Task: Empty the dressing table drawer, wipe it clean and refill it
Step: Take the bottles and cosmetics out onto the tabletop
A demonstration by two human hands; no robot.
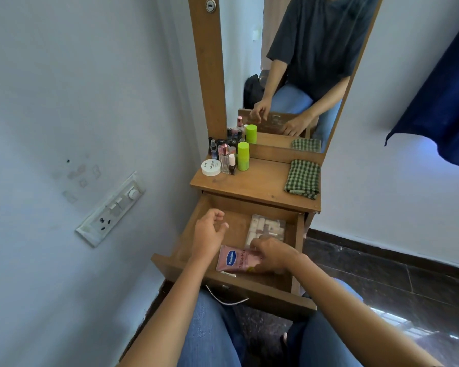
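Pink tube at drawer front, right hand gripping (left hand hovering)

The person wears blue jeans and a dark short-sleeved tee.

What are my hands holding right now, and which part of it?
The right hand grips the pink Vaseline tube by its right end, away from the logo; the left hand holds nothing.
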